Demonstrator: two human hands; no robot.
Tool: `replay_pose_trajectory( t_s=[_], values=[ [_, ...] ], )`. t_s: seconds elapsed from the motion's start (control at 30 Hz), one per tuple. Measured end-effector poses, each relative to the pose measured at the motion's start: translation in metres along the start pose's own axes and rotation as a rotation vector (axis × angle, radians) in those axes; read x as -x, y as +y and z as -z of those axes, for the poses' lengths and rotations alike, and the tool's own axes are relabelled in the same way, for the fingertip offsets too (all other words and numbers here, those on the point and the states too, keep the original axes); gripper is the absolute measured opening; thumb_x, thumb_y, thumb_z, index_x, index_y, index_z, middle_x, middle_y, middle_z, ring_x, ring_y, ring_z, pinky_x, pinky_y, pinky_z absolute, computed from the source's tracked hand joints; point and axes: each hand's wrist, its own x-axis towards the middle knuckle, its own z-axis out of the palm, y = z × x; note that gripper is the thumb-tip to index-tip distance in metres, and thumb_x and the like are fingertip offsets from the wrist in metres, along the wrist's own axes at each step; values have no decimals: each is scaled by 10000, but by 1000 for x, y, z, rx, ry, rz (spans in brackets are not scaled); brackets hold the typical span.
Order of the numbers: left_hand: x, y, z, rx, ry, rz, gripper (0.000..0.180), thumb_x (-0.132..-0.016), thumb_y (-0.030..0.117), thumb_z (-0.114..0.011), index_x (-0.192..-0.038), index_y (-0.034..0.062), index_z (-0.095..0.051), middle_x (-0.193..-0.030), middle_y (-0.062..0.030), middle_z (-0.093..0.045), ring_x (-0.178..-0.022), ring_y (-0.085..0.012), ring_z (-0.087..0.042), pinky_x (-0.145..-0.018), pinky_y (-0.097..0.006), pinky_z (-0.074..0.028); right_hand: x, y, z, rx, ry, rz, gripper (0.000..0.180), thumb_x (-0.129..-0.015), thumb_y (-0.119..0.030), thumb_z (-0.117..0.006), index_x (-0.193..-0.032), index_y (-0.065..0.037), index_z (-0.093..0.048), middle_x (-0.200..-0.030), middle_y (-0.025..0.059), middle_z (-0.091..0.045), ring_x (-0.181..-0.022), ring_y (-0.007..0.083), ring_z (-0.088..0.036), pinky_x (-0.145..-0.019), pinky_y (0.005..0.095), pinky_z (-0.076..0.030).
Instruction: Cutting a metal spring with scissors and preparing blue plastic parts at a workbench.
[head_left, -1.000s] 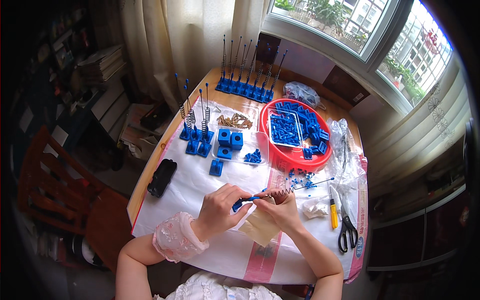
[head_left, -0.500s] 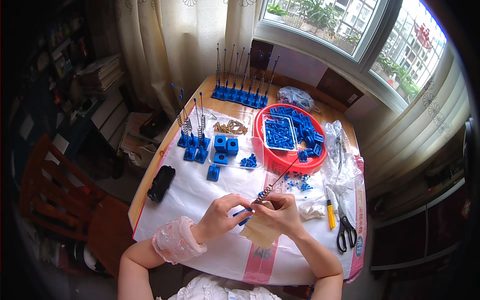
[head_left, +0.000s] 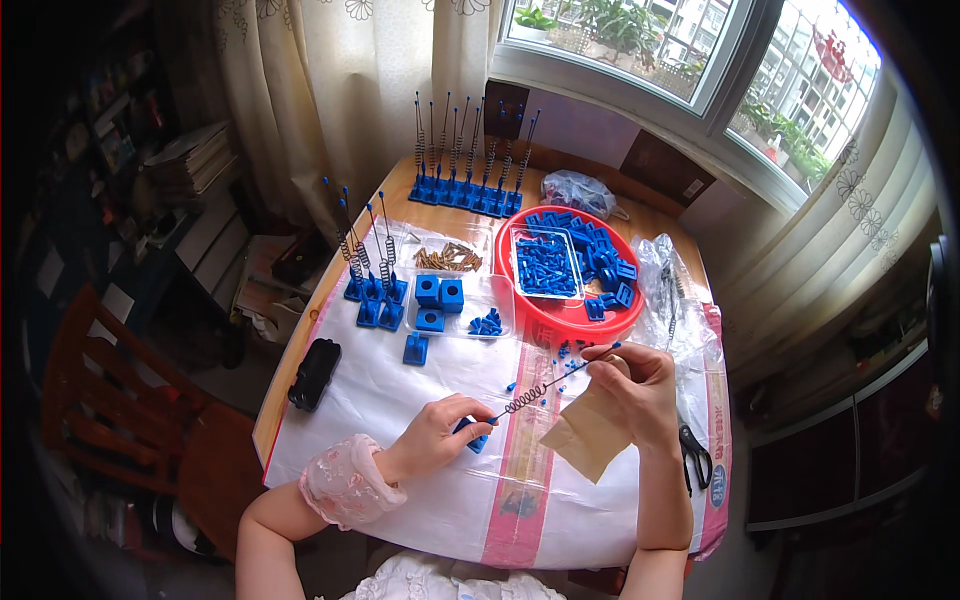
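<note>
My left hand (head_left: 437, 434) is closed on a small blue plastic base (head_left: 474, 438), low over the table's near middle. From that base a dark coiled spring wire (head_left: 526, 398) slants up to the right, ending in a small blue tip. Near this upper end, my right hand (head_left: 642, 392) pinches the straight part of the wire, with a tan cloth-like sheet (head_left: 590, 432) in the same grip, hanging below the fingers. Whether the sheet wraps the wire is hidden by the fingers. Tiny blue pieces (head_left: 565, 352) lie scattered under the wire.
A red basin (head_left: 512, 312) holds blue parts and a clear box. Finished-looking spring stands (head_left: 465, 190) line the back, others (head_left: 376, 290) the left. Near them are a clear tray (head_left: 458, 325), brass pins (head_left: 448, 258), a black case (head_left: 316, 372), a plastic bag (head_left: 662, 310) and black scissors (head_left: 697, 458).
My right hand has slid up and right along the wire with the tan sheet, from the coil to the upper end. The left hand stays at the base. My view has shifted slightly.
</note>
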Motion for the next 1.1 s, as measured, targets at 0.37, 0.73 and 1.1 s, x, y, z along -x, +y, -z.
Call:
replay_pose_trajectory(
  t_s=[0.37,0.73,1.1],
  values=[
    [1,0,0,38,58,57,174,-906,108,-647,-1032,-6,-684,-949,-116,-671,-859,-221,-635,-789,-314,-491,-4,-4,8,-35,122,36,93,-862,-37,-727,-945,3,-741,-815,10,-706,-713,35,-614,-626,189,-471],
    [-1,4,3,10,131,91,175,-847,88,-733,-1004,19,-700,-925,-88,-687,-847,-200,-646,-774,-306,-496,-10,-3,20,95,203,87,189,-841,-11,-729,-1028,0,-701,-804,-3,-674,-723,26,-599,-633,178,-461],
    [-3,1,4,53,189,100,275,-786,56,-798,-1009,33,-637,-907,-91,-708,-862,-171,-686,-782,-285,-519,-16,-1,28,204,116,-12,230,-850,-34,-740,-1068,14,-685,-869,15,-689,-761,31,-606,-650,182,-473]
  ],
)
